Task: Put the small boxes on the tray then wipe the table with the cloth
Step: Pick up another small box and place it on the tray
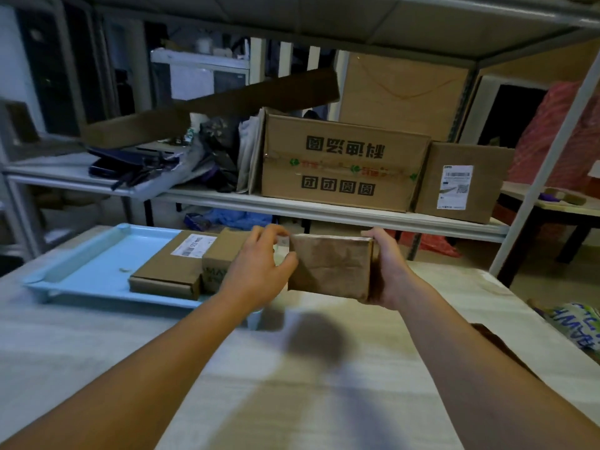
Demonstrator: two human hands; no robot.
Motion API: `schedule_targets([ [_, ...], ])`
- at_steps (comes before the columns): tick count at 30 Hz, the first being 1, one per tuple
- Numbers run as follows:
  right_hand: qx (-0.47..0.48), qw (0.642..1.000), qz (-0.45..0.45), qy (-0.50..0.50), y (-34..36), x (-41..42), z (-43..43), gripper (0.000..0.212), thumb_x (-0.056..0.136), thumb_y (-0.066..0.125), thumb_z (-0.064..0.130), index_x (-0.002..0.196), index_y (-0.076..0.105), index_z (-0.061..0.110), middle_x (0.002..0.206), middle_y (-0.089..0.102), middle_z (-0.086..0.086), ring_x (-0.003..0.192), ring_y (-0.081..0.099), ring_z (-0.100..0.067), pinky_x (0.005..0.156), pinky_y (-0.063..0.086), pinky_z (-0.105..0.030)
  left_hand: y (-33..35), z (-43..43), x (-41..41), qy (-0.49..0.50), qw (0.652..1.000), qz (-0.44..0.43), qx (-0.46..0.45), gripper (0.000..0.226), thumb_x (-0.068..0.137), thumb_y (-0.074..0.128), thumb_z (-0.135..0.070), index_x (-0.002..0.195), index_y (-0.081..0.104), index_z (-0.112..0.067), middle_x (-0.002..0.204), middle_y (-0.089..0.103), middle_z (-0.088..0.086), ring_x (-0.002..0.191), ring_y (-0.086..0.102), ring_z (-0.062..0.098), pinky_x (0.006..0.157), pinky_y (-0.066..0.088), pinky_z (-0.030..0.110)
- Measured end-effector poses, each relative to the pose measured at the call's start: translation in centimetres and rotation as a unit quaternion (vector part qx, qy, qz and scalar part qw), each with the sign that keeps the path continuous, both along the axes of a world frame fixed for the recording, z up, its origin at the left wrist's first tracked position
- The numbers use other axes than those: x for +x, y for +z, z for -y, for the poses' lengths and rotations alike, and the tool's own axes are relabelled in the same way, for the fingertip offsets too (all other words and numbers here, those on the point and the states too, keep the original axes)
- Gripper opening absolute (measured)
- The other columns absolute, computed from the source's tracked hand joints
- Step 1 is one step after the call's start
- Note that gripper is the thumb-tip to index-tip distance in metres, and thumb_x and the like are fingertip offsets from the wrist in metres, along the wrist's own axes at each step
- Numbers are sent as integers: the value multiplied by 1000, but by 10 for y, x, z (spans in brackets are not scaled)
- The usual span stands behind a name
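Both hands raised above the pale tabletop [324, 368], gripping one brown small box [331, 266] between them: left hand [256, 274] clamped on its left end with fingers curled over the top edge, right hand [388, 271] clasped round its right end, thumb on top. Box held clear of the surface, just right of the light blue tray [87, 264], casting a dark shadow on the tabletop below. Already lying in the tray, toward its right side: a flat cardboard box [172, 267] with a white label on top, and touching it on the right a smaller cube-like box [220, 254], partly hidden behind the left hand. Rest of the tray bare except a tiny scrap near the middle. At the far right edge of the tabletop, a crumpled printed cloth [574, 323], well apart from the hands. Behind the tabletop, a metal shelf [324, 209] carrying a large carton [341, 164] with printed characters, a second labelled carton [461, 181] beside it, and a heap of dark clutter to the left.
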State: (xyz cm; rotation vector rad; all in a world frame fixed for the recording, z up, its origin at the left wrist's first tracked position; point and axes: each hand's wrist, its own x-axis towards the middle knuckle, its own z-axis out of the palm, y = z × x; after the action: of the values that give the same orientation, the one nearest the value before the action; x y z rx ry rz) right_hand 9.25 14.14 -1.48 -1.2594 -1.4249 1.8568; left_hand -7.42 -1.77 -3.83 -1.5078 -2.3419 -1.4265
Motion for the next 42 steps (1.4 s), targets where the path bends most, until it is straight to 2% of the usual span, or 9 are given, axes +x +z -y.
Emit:
schedule_targets([
  [3,32,998,-5,51,5,-25,18,68,77,63,70,115,75,16,112,79,-20,110,70,-39,97,56,-50,7,25,-20,-31,997,76,3,52,90,67,-45,137,47,-35,129,50,-5,115,55,16,84,54,32],
  [7,73,985,-37,151,16,-65,47,63,85,60,69,113,81,16,109,83,-16,112,72,-37,108,51,-50,18,64,-56,-140,975,173,-21,76,84,79,-24,148,41,-36,136,57,-7,121,58,13,87,55,23],
  [12,96,979,-62,170,25,-122,86,72,83,60,80,119,73,19,119,76,-15,112,71,-36,104,54,-57,23,109,-102,-46,974,209,70,78,71,90,-20,137,52,-37,121,64,-13,107,64,6,82,58,26],
  [16,94,976,-62,185,17,-155,109,63,93,55,69,127,64,17,128,61,-15,105,67,-34,87,57,-46,13,133,-144,119,967,173,144,80,66,92,-34,136,52,-29,117,62,-7,103,62,12,79,55,30],
  [20,158,959,-31,231,-3,-165,123,40,99,59,52,112,68,16,106,63,-10,82,64,-28,64,50,-34,-8,152,-188,259,943,152,142,96,55,91,-57,136,43,-40,136,55,8,116,61,28,97,55,49],
  [23,213,940,-2,266,-21,-164,133,30,96,65,47,109,70,20,108,67,-7,80,66,-27,65,50,-33,-26,152,-200,323,933,118,107,83,70,87,-46,138,39,-44,144,38,16,125,52,39,102,50,51],
  [27,259,919,35,297,-35,-161,139,42,80,66,56,105,73,23,114,70,-1,88,71,-24,68,52,-34,-51,137,-203,356,929,99,10,77,78,80,-48,145,42,-38,145,28,14,133,39,43,103,46,56],
  [37,268,912,25,309,-44,-158,149,25,94,72,42,107,72,20,115,71,-7,86,66,-21,71,52,-35,-54,126,-176,368,925,-34,-87,81,81,70,-59,150,40,-30,158,20,15,144,24,39,114,28,57],
  [42,305,906,31,291,-51,-135,137,32,91,76,40,117,68,24,109,72,-5,85,67,-18,69,52,-30,-32,114,-124,283,949,-131,-48,54,84,71,-39,134,52,-27,139,43,12,130,39,34,107,33,53],
])
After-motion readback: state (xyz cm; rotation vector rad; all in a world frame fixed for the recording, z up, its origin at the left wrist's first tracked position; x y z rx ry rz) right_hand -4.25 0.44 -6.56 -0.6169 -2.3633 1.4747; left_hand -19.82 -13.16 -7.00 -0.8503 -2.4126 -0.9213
